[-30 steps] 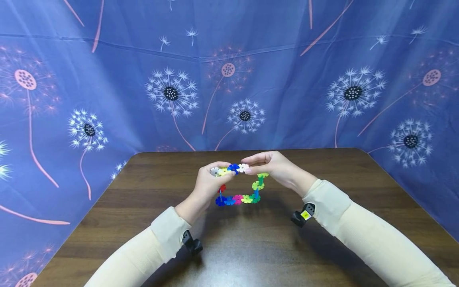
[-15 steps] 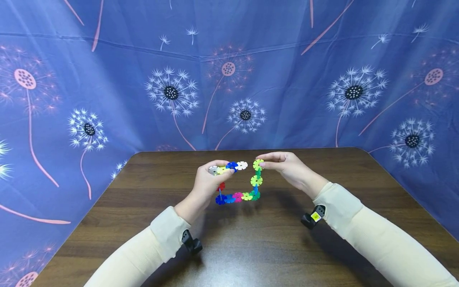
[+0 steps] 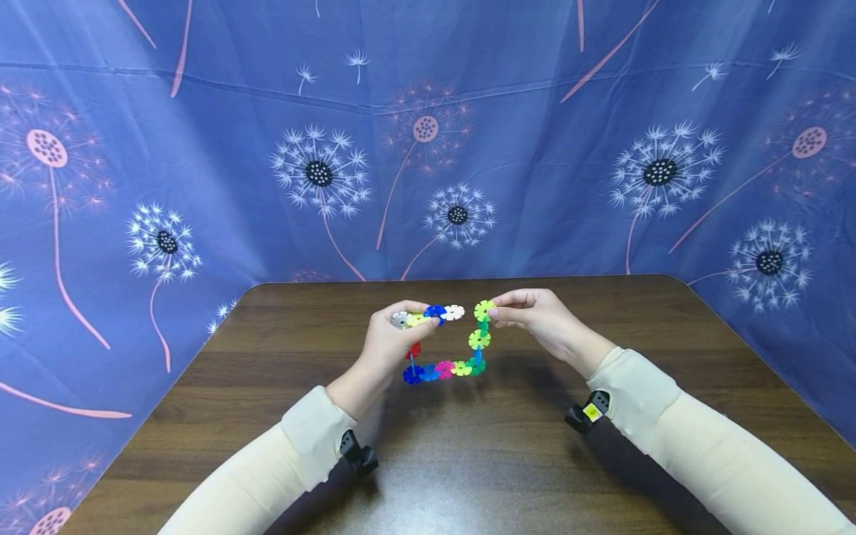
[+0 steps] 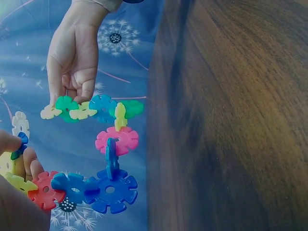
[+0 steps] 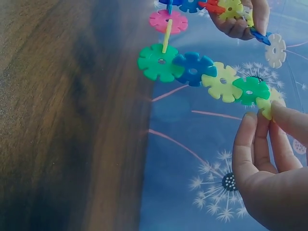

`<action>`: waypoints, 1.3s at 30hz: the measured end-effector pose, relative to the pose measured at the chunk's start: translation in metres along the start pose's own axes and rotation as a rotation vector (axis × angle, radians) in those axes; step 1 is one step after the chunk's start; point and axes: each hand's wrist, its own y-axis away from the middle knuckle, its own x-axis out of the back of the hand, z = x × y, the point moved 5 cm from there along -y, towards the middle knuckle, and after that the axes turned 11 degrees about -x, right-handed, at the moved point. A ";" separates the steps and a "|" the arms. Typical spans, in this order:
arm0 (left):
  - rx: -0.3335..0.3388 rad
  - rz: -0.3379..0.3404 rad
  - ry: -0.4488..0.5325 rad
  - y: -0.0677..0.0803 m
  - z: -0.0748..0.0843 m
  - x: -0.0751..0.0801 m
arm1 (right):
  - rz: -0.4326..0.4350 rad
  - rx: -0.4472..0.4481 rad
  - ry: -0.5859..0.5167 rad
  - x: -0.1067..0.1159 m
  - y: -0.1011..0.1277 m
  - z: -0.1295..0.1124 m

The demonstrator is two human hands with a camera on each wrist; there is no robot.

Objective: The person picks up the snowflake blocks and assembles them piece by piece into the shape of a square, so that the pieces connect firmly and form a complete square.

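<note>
Head view: chain of snowflake interlocking discs (image 3: 444,349) held up above the far middle of the brown wooden table (image 3: 468,461), bent into an open rectangle, not resting on the wood. Left hand (image 3: 391,345) curled round the chain's left end, thumb and forefinger pinching the yellow and blue discs at the top so that the white end disc (image 3: 453,312) juts free to the right. Right hand (image 3: 538,316) pinching the yellow-green end disc (image 3: 484,310) between thumb and fingertips, keeping the right arm of the chain upright; a small gap between the two end discs, seemingly lined up slot to slot. Blue dandelion-print cloth (image 3: 200,148) behind and at both sides. Left wrist view: left hand (image 4: 17,192) close at the lower left, fingers wrapped on the red and yellow discs, the big blue discs (image 4: 108,187) at the corner; right hand (image 4: 72,57) farther off, gripping the opposite end. Right wrist view: right hand (image 5: 269,163) with fingertips (image 5: 250,125) closed on the last yellow disc, though exactly how far the thumb overlaps is hard to tell; green corner disc (image 5: 156,61) beside the table edge; left hand (image 5: 240,17) at the top, closed on its end.
</note>
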 end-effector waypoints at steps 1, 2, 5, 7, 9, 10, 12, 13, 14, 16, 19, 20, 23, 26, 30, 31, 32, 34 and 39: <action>-0.001 -0.001 0.001 0.000 0.000 0.000 | 0.000 0.005 0.002 0.000 0.001 -0.001; -0.002 -0.002 0.004 0.000 0.000 0.000 | 0.004 0.009 0.005 -0.001 0.001 -0.002; -0.003 -0.005 0.009 0.001 0.001 0.000 | 0.016 0.023 0.024 -0.002 0.003 -0.004; -0.007 -0.003 0.009 0.002 0.001 0.000 | 0.021 0.031 0.035 -0.003 0.004 -0.006; -0.015 0.000 0.008 0.002 0.001 -0.001 | 0.016 0.038 0.039 -0.004 0.005 -0.008; -0.018 0.001 0.006 0.002 0.002 -0.001 | 0.008 0.041 0.038 -0.005 0.006 -0.009; -0.024 0.001 0.001 0.002 0.002 -0.002 | -0.005 0.047 0.031 -0.006 0.006 -0.010; -0.025 -0.002 -0.003 0.001 0.001 -0.002 | -0.010 0.048 0.026 -0.006 0.006 -0.010; -0.026 -0.005 -0.007 0.001 0.001 -0.003 | -0.013 0.049 0.023 -0.007 0.007 -0.010; -0.025 -0.011 -0.018 0.000 0.001 -0.004 | -0.015 0.050 0.019 -0.007 0.007 -0.010; -0.027 -0.017 -0.031 -0.001 0.000 -0.007 | -0.012 0.056 0.014 -0.008 0.009 -0.011; -0.028 -0.017 -0.034 -0.001 0.000 -0.007 | -0.014 0.058 0.015 -0.008 0.009 -0.012; -0.034 -0.013 -0.036 -0.001 0.000 -0.008 | -0.020 0.068 0.011 -0.009 0.009 -0.013; -0.041 -0.008 -0.031 -0.001 0.000 -0.009 | -0.019 0.068 0.009 -0.010 0.009 -0.013; -0.043 -0.003 -0.031 -0.001 0.000 -0.009 | -0.007 0.064 0.009 -0.010 0.009 -0.013; -0.042 -0.001 -0.032 -0.001 0.000 -0.009 | -0.006 0.063 0.011 -0.010 0.009 -0.013; -0.039 0.001 -0.035 -0.001 0.000 -0.009 | -0.004 0.063 0.014 -0.010 0.009 -0.013; -0.035 0.005 -0.041 -0.001 -0.001 -0.008 | 0.000 0.064 0.021 -0.009 0.009 -0.013; -0.032 0.010 -0.047 -0.001 0.000 -0.008 | 0.006 0.079 0.031 -0.010 0.010 -0.014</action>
